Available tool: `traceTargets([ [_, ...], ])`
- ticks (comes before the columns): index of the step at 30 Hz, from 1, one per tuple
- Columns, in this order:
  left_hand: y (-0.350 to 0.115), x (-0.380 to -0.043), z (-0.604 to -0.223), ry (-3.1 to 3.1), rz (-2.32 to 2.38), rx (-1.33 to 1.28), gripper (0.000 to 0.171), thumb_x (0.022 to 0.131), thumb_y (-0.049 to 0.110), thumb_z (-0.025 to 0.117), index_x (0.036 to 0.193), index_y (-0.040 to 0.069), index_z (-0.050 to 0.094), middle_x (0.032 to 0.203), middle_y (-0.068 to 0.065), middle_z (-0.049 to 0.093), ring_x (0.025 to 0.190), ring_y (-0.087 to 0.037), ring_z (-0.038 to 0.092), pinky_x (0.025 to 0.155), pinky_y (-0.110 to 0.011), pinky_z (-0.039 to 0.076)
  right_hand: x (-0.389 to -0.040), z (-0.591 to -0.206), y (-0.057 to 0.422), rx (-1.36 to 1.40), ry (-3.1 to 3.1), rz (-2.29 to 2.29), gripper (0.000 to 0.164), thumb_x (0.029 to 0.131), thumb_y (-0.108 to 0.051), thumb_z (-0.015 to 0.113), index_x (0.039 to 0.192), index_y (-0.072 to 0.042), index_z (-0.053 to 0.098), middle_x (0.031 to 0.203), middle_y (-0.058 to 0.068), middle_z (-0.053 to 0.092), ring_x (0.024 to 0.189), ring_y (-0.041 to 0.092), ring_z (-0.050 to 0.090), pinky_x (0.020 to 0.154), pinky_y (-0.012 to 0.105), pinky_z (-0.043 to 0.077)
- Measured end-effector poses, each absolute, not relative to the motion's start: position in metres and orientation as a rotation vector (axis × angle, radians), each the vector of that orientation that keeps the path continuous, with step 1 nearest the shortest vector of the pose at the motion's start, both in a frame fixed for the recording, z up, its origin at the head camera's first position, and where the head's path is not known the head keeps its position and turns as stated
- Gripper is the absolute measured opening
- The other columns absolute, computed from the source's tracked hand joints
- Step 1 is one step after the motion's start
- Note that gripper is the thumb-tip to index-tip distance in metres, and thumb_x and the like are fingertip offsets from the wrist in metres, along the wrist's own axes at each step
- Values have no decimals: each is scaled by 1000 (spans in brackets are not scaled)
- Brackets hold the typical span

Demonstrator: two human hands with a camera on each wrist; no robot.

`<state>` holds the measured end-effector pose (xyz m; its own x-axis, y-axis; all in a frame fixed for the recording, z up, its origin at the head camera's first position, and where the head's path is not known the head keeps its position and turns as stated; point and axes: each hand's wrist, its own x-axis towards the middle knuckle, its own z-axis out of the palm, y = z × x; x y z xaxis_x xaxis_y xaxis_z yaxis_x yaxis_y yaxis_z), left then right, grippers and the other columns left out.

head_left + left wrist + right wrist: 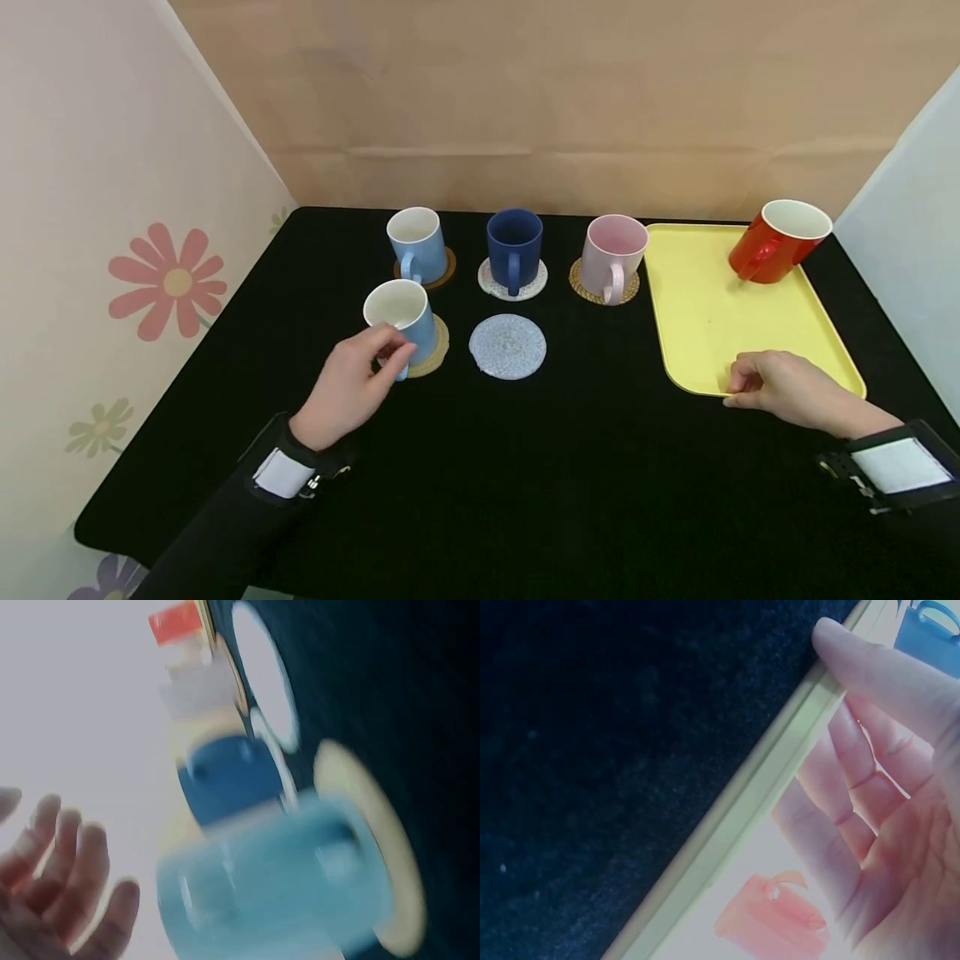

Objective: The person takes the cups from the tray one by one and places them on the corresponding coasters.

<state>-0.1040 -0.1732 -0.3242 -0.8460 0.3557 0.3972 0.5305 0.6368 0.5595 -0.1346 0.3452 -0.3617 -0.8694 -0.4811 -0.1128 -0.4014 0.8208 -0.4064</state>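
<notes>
A light blue mug (417, 329) stands on a tan coaster (437, 354) at the left. Just in front of it, near the handle, is my left hand (352, 379); the left wrist view shows its loosely bent fingers (90, 862) apart from the mug. My right hand (795, 392) pinches the front rim of the yellow tray (720, 333), its thumb (885, 667) on the outer side and the other fingers on the inner. A red mug (772, 250) sits at the tray's back right.
Behind stand another light blue mug (423, 250) on a brown coaster, a dark blue mug (510, 246) on a white coaster, and a pink mug (607, 258) on a woven coaster. A pale blue coaster (508, 346) lies on the black table (525, 483). Walls enclose the back and sides.
</notes>
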Motion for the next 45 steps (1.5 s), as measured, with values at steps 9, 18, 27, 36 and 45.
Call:
traceTargets([
  [9,-88,-134,-341,-2796,-792,-1271,24,98,31,60,114,13,61,109,-1,59,96,-13,58,79,-25,50,-134,-365,346,-678,2789,-570,26,76,-7,82,76,-18,58,69,-10,48,63,4,43,54,23,36],
  [18,-17,-177,-355,-3102,-171,-1364,71,93,57,54,150,18,36,157,-12,25,142,-26,26,111,-42,30,-135,-364,343,-691,2773,-589,26,76,-7,81,76,-18,57,69,-11,49,62,3,44,54,23,38],
  [27,12,-190,-367,-3293,70,-1281,88,87,67,55,156,26,21,162,-10,8,146,-30,9,114,-51,18,-136,-359,338,-720,2771,-461,26,75,-10,82,77,-19,57,69,-11,47,62,4,44,55,24,37],
  [36,18,-195,-369,-3329,201,-1281,92,84,72,53,157,30,16,162,-10,9,145,-32,14,115,-48,17,-154,-343,340,-489,2696,-604,13,91,-21,70,90,-8,67,74,-4,58,69,12,50,58,25,40],
  [45,20,-201,-366,-3322,217,-1290,94,82,73,56,156,30,17,161,-11,12,144,-33,17,112,-44,26,-199,-337,358,40,2889,-962,57,101,-41,48,119,13,52,111,35,58,88,33,62,64,26,50],
])
